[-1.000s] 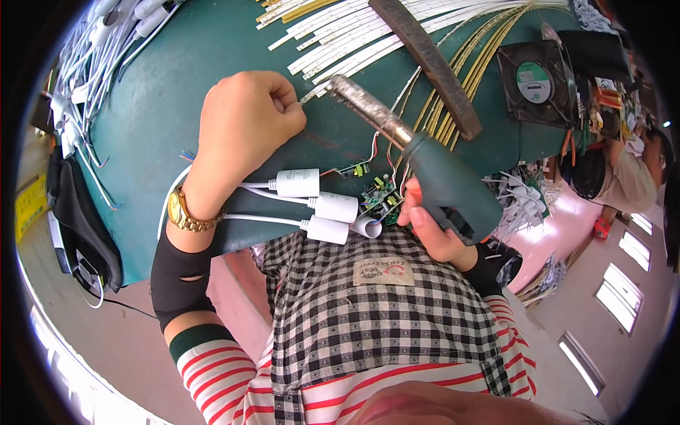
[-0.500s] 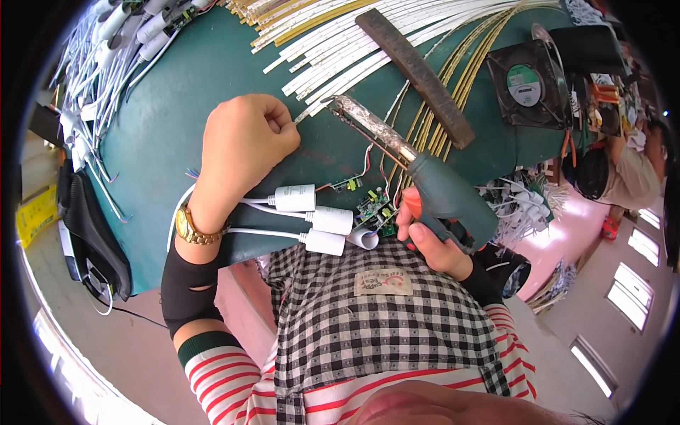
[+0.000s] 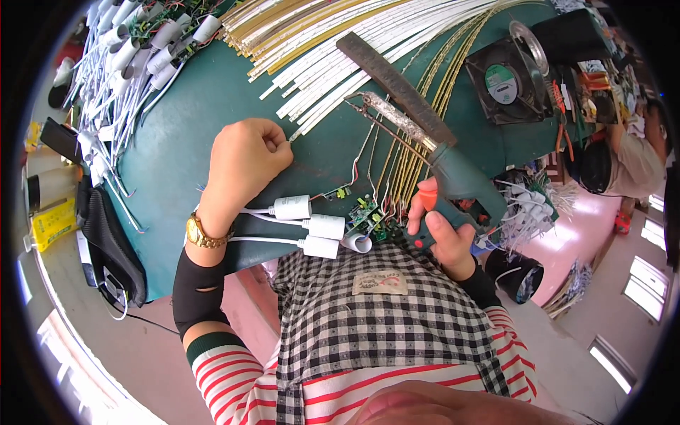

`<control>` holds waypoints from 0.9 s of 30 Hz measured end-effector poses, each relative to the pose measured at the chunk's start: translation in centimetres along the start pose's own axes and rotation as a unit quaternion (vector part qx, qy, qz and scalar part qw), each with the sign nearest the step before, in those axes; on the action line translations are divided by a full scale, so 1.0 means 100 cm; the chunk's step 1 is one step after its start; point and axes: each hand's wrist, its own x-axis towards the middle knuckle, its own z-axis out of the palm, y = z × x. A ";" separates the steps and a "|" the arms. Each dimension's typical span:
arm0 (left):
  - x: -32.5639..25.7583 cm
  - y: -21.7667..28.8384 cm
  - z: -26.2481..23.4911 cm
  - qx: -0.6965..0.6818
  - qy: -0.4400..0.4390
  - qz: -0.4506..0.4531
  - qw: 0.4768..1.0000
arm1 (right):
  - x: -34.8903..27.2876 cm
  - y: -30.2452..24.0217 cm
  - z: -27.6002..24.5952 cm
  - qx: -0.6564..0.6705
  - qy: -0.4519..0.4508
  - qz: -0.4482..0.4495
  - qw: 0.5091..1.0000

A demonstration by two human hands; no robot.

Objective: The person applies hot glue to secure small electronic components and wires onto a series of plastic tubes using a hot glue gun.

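My left hand [image 3: 243, 159] is a closed fist on the green table [image 3: 191, 113], pinching the end of a thin white strip [image 3: 306, 122]; a gold watch sits on that wrist. My right hand [image 3: 440, 234] grips a green glue gun [image 3: 460, 180] with a finger on its orange trigger. The gun's foil-wrapped nozzle [image 3: 397, 117] points up and left over the strips. Between my hands lie three white cylindrical caps on wires [image 3: 312, 227] and small green circuit boards [image 3: 368, 216].
Many long white and yellow strips [image 3: 340, 42] fan across the table's far side, with a dark flat bar [image 3: 393, 85] lying over them. A black fan [image 3: 506, 78] stands at the right. White capped wires [image 3: 134, 49] pile at the far left. Another person [image 3: 630, 156] sits at the right.
The view has shifted, so both hands sit lower in the picture. The glue gun has swung a little to the right. My left fist stays closed on the strip's end.
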 end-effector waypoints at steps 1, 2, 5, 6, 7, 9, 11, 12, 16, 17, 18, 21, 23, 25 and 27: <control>-0.001 0.000 0.000 0.005 0.002 0.007 1.000 | 0.000 0.000 0.002 0.016 0.017 0.004 1.000; -0.001 0.000 0.000 0.007 0.004 0.008 1.000 | 0.000 0.000 0.001 0.017 0.016 0.001 1.000; -0.002 0.001 0.001 0.027 0.009 0.009 1.000 | 0.000 0.003 -0.003 0.015 0.012 -0.022 1.000; -0.002 0.001 0.001 0.030 0.010 0.011 0.999 | -0.002 0.004 -0.004 0.019 0.017 -0.020 0.999; -0.003 0.001 0.001 0.034 0.011 0.012 0.999 | -0.003 0.005 -0.005 0.023 0.022 -0.017 0.999; -0.004 0.002 0.001 0.040 0.013 0.016 0.999 | -0.006 0.006 -0.007 0.027 0.029 -0.017 0.999; -0.006 0.003 0.002 0.047 0.014 0.020 0.999 | -0.009 0.007 -0.010 0.031 0.035 -0.016 0.999; -0.007 0.004 0.003 0.054 0.039 0.049 0.997 | -0.010 0.007 -0.011 0.032 0.043 -0.014 0.998; -0.011 0.002 0.007 0.095 0.093 0.110 0.985 | -0.012 0.009 -0.013 0.040 0.052 -0.027 0.998; -0.012 0.001 0.008 0.096 0.094 0.110 0.985 | -0.013 0.009 -0.014 0.041 0.051 -0.028 0.997; -0.013 0.001 0.008 0.119 0.098 0.135 0.979 | -0.014 0.009 -0.014 0.039 0.052 -0.023 0.998; -0.015 0.001 0.006 0.149 0.100 0.176 0.968 | -0.016 0.008 -0.017 0.036 0.053 -0.017 0.998; -0.016 -0.001 0.005 0.156 0.098 0.191 0.964 | -0.016 0.008 -0.017 0.037 0.054 -0.016 0.998; -0.018 -0.003 0.004 0.139 0.112 0.174 0.968 | -0.017 0.006 -0.016 0.020 0.077 -0.003 0.997; -0.020 0.001 0.004 0.116 0.113 0.154 0.975 | -0.016 0.004 -0.016 0.015 0.075 -0.011 0.997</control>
